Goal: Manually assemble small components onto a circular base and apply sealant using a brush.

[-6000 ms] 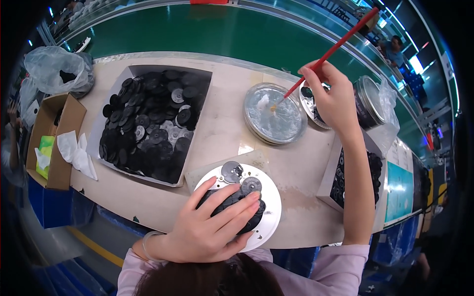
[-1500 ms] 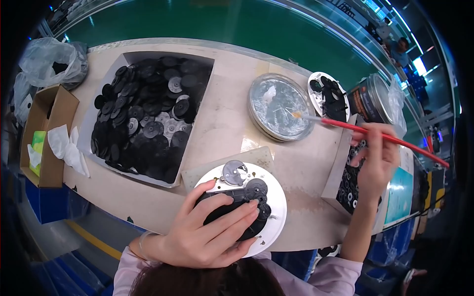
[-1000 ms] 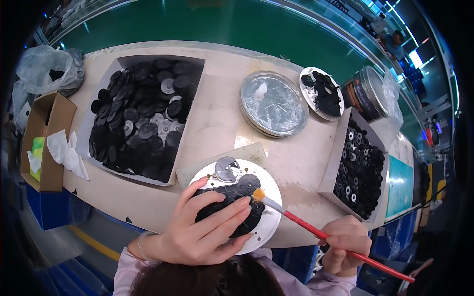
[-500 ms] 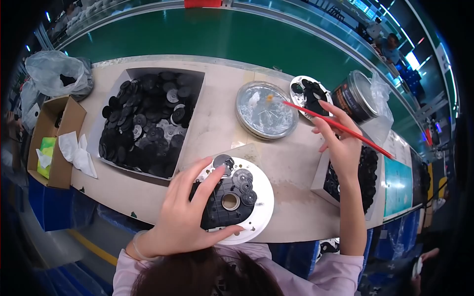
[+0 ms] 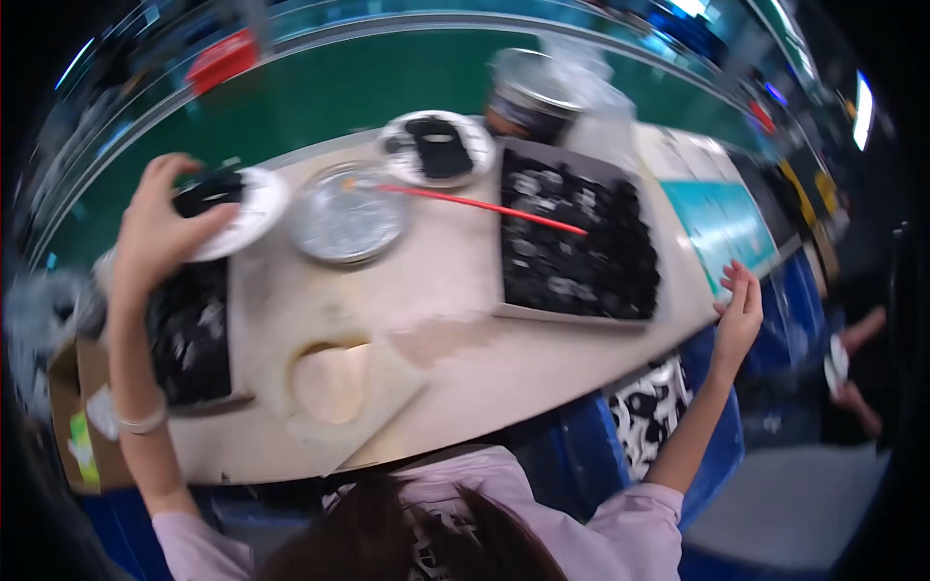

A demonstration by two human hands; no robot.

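My left hand (image 5: 160,228) is raised at the left, its fingers and thumb closed around a white disc (image 5: 263,205) that carries a black geared plate (image 5: 208,194). It hangs above a box of black gears (image 5: 189,334). Off the table's right edge, my right hand (image 5: 741,308) is empty, with its fingers loosely stretched. A red brush (image 5: 484,205) lies with its tip on a round shallow dish (image 5: 351,218) and its handle over a second box of black parts (image 5: 576,232). A pale block with a round recess (image 5: 378,392) sits on the table near me.
Another white disc with a black part (image 5: 472,165) lies beyond the dish. Behind it stand a large tin (image 5: 533,92) and a plastic bag (image 5: 610,111). A blue bin of black and white parts (image 5: 644,416) sits below the table's right edge. Cardboard box (image 5: 63,382) at left.
My left hand has lifted the white disc with its geared plate up and to the left. My right hand has let go of the brush and moved right, down past the table edge. The view has turned.
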